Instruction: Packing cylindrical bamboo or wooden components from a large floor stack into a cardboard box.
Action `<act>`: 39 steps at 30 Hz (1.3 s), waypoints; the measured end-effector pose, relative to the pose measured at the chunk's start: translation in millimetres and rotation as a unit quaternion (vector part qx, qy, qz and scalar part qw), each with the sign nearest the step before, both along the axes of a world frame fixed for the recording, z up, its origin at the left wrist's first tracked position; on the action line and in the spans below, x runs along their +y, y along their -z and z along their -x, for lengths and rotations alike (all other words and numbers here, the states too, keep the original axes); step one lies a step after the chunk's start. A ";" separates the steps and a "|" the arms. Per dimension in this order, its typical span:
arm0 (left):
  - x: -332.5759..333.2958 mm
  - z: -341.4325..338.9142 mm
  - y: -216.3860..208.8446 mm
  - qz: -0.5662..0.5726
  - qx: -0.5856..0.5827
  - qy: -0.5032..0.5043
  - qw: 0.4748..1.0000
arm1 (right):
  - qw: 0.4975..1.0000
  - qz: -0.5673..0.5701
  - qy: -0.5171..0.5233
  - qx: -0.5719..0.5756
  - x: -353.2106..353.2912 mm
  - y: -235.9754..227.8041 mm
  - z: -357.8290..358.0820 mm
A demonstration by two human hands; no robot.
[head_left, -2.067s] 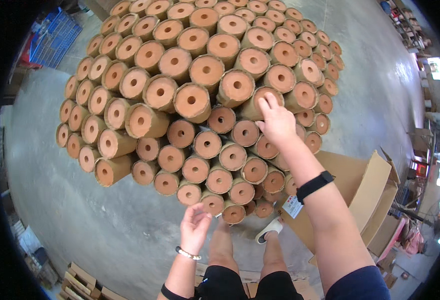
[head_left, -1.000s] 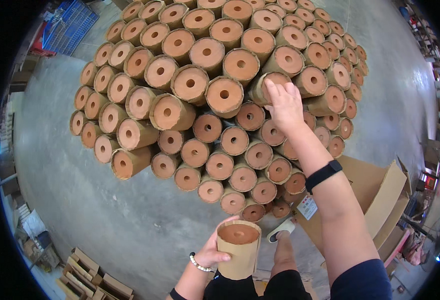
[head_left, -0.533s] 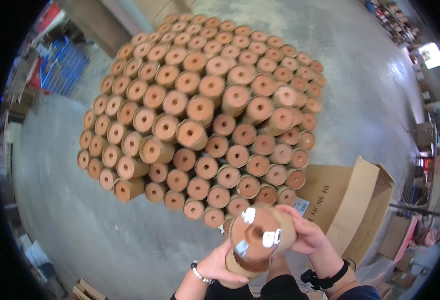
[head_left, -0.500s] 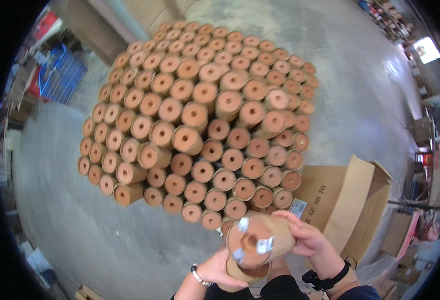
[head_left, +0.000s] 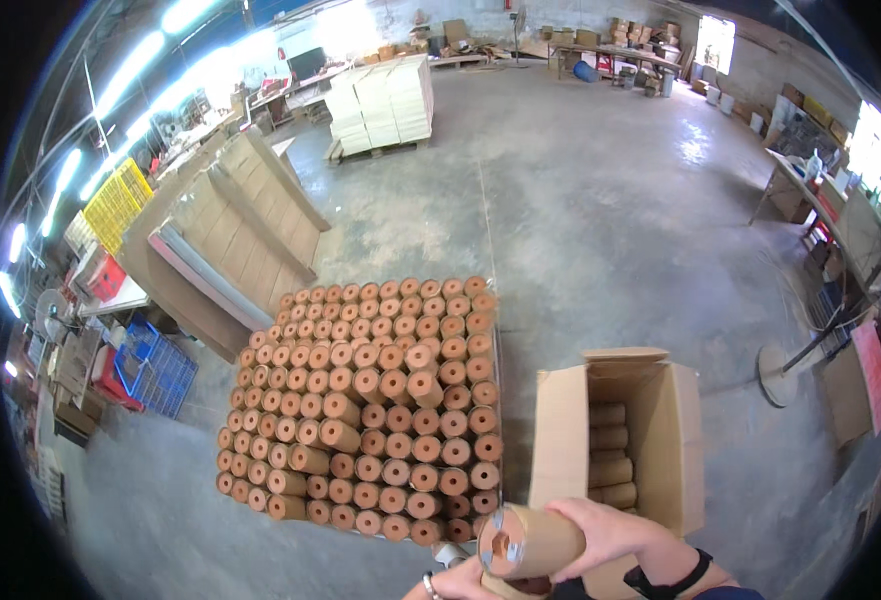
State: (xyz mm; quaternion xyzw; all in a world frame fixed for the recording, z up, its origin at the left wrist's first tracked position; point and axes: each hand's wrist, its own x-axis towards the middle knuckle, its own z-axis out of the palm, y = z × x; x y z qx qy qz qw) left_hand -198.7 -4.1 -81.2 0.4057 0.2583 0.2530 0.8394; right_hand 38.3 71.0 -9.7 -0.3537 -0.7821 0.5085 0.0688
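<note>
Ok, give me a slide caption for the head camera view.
Both hands hold a cardboard tube beside an open box of tubes, with a stacked tube pallet behind.

A big block of stacked brown cardboard tubes [head_left: 365, 410] stands on the grey concrete floor [head_left: 600, 220]; behind it lean flat cardboard sheets [head_left: 245, 230], with blue plastic crates [head_left: 155, 368] just left.

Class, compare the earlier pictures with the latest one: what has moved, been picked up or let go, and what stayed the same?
The right hand left the stacked tubes and joined the left hand on one cardboard tube, now held sideways near the open carton, which already holds tubes. The view swung up, showing more of the floor. The block of standing tubes looks unchanged.
</note>
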 end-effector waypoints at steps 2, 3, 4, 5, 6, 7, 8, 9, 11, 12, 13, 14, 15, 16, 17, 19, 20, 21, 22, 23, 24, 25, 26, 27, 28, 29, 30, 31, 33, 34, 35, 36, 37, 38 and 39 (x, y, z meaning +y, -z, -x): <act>2.0 -33.6 -17.7 -0.004 0.006 0.030 1.000 | 0.998 -0.045 0.016 0.032 -5.0 -27.8 -34.1; -0.8 -48.6 -25.5 -0.002 0.008 0.040 0.999 | 0.997 -0.030 0.029 0.064 -7.2 -33.3 -50.1; -0.7 -62.0 -34.7 0.002 0.010 0.052 0.999 | 0.994 -0.012 0.044 0.095 -10.9 -35.1 -64.5; -1.4 -77.1 -45.1 0.014 0.007 0.040 0.999 | 0.989 0.032 0.094 0.114 -16.6 -40.5 -79.0; 1.1 -89.8 -51.1 -0.019 0.004 0.027 0.999 | 0.978 0.075 0.141 0.132 -22.0 -40.9 -91.6; 0.7 -97.8 -56.0 -0.023 0.016 0.006 1.000 | 0.953 0.136 0.206 0.176 -27.3 -30.9 -102.4; 4.2 -106.4 -58.9 -0.030 0.025 -0.011 0.999 | 0.907 0.208 0.284 0.232 -32.8 -18.2 -114.4; 7.6 -114.1 -57.8 -0.055 0.038 -0.016 0.998 | 0.848 0.258 0.319 0.335 -37.0 -6.3 -120.8; 11.5 -129.3 -58.5 -0.094 0.074 -0.033 0.992 | 0.738 0.326 0.343 0.481 -46.1 6.7 -129.7; 12.3 -134.8 -63.2 -0.105 0.116 -0.036 0.987 | 0.700 0.345 0.334 0.529 -47.8 7.4 -133.0; 11.0 -140.0 -67.5 -0.117 0.138 -0.038 0.983 | 0.675 0.354 0.357 0.540 -51.7 15.8 -136.2; 14.0 -144.5 -69.9 -0.134 0.159 -0.043 0.977 | 0.667 0.349 0.378 0.538 -52.7 12.8 -133.0; 14.6 -148.2 -75.8 -0.140 0.172 -0.048 0.974 | 0.658 0.364 0.367 0.548 -55.3 14.4 -130.1; 14.2 -150.4 -75.3 -0.154 0.183 -0.059 0.969 | 0.649 0.378 0.355 0.557 -57.2 15.5 -126.2; 12.5 -150.6 -74.6 -0.156 0.196 -0.066 0.966 | 0.655 0.358 0.355 0.563 -60.7 2.2 -115.7; 8.3 -154.4 -74.0 -0.161 0.203 -0.064 0.964 | 0.688 0.332 0.368 0.529 -69.3 0.8 -104.6; 5.4 -155.0 -74.0 -0.129 0.199 -0.079 0.968 | 0.722 0.313 0.372 0.492 -71.7 0.3 -98.4; 2.9 -153.5 -73.6 -0.097 0.196 -0.094 0.971 | 0.729 0.296 0.382 0.485 -74.9 -4.3 -91.5; -0.4 -149.6 -71.5 -0.098 0.194 -0.092 0.972 | 0.729 0.294 0.384 0.485 -77.3 -3.2 -85.7; -2.9 -145.6 -68.0 -0.108 0.181 -0.096 0.973 | 0.732 0.283 0.395 0.478 -80.5 -0.8 -80.9; -2.9 -141.6 -66.9 -0.117 0.168 -0.101 0.974 | 0.735 0.272 0.407 0.470 -82.2 1.0 -76.0; -1.8 -134.6 -69.8 -0.125 0.194 -0.068 0.971 | 0.729 0.275 0.415 0.470 -82.2 1.6 -71.1; -1.9 -130.7 -70.1 -0.126 0.191 -0.063 0.971 | 0.728 0.271 0.419 0.471 -81.6 2.4 -65.8; -2.3 -126.9 -69.7 -0.083 0.169 -0.089 0.978 | 0.732 0.269 0.419 0.465 -80.7 3.5 -60.1; -1.6 -123.3 -70.2 -0.039 0.148 -0.113 0.982 | 0.736 0.266 0.419 0.460 -80.3 3.6 -54.0; -0.5 -118.6 -74.9 0.009 0.112 -0.120 0.986 | 0.734 0.262 0.424 0.461 -79.6 2.7 -47.4; 0.8 -114.5 -73.5 0.008 0.111 -0.113 0.987 | 0.749 0.243 0.419 0.452 -79.2 1.4 -40.3; -0.2 -110.1 -70.2 0.011 0.108 -0.134 0.985 | 0.763 0.224 0.414 0.443 -78.7 0.7 -34.0; -1.5 -103.7 -62.0 0.009 0.089 -0.155 0.984 | 0.759 0.228 0.423 0.439 -80.0 1.1 -24.3; -0.6 -101.8 -61.1 0.009 0.089 -0.142 0.986 | 0.759 0.239 0.423 0.434 -80.5 1.5 -20.9; 2.9 -99.5 -60.6 0.014 0.105 -0.146 0.984 | 0.764 0.212 0.428 0.434 -79.9 -0.2 -17.3; 6.1 -98.2 -58.9 0.020 0.122 -0.149 0.981 | 0.758 0.208 0.438 0.437 -78.6 5.3 -16.0; 8.3 -97.6 -53.3 0.025 0.146 -0.142 0.979 | 0.762 0.208 0.439 0.429 -77.9 15.1 -15.5; 10.6 -96.6 -46.9 0.025 0.148 -0.133 0.980 | 0.767 0.210 0.437 0.421 -78.2 20.8 -12.5; 13.6 -97.5 -39.4 0.055 0.174 -0.126 0.975 | 0.762 0.209 0.444 0.423 -79.0 25.1 -9.6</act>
